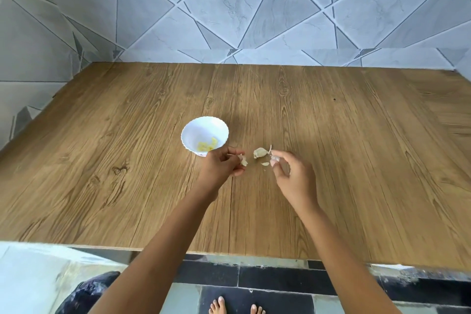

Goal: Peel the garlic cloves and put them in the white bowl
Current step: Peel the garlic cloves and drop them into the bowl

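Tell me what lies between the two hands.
Head view: a garlic piece and a small peel scrap lie on the table between the left hand and right hand.

a home kitchen is suggested: a wood-grain table is set against a wall clad in grey marbled tiles, and a dark tiled floor is seen below its near edge. food is being prepared, with garlic laid on the bare wood near a small white bowl, and bare feet are seen on the floor.
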